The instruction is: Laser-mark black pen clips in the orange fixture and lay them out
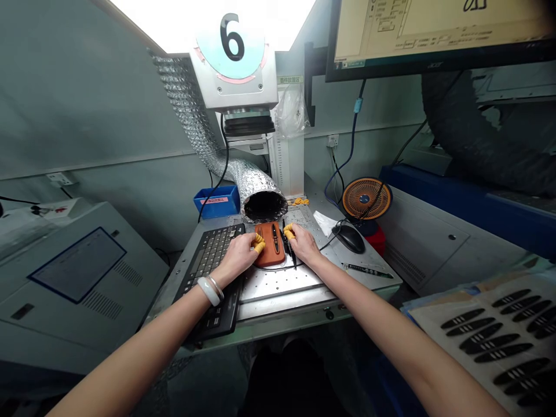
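An orange-red block (270, 248) lies on a perforated metal plate (282, 284), with a slim dark piece (275, 238) set in its top. My left hand (237, 258) grips the block's left edge, its fingertips in yellow finger cots. My right hand (302, 244), also wearing yellow cots, sits at the block's right side. Its fingertips touch thin black strips (288, 246) lying against the block, and I cannot tell whether they hold them. Part of the block's edges is hidden by my fingers.
A black keyboard (212, 260) lies under my left wrist. A computer mouse (348, 238), a small fan (366, 198), a blue bin (216, 201), a foil duct (243, 182) and a machine head marked 6 (233, 75) surround the plate. A sheet of black parts (490, 341) lies at lower right.
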{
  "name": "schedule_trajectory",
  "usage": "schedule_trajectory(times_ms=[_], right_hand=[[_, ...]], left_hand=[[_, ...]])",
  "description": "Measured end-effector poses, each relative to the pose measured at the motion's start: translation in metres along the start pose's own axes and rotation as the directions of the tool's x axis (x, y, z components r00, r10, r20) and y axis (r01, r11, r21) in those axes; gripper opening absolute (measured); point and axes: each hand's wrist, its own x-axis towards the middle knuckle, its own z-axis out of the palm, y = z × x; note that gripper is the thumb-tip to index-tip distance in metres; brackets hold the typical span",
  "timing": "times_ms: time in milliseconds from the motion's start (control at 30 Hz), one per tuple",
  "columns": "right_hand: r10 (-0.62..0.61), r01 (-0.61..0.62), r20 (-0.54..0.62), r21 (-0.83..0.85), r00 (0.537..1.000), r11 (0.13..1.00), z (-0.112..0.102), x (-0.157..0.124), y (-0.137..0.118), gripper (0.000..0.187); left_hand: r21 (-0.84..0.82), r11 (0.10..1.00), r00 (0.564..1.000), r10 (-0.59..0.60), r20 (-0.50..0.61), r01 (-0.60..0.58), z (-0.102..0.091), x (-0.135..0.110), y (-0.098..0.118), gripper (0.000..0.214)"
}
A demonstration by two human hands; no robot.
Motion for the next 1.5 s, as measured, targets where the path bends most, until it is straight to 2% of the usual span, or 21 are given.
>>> schedule_trajectory(times_ms=[700,1500], right_hand=[[-0.016,0.016,-0.012,-0.011,1.000,1.000,0.001,-0.001,0.001,0.013],[0.026,-0.021,0.060,-0.083,0.998,0.996,0.001,-0.001,0.000,0.013]], left_hand=[[-0.003,1.000,1.000,-0.013,-0.010,0.013,0.011,0.021,-0.001,0.014],[0.003,1.000,0.999,-0.029,-0.021,0.029,0.019,0.029,-0.006,0.011]])
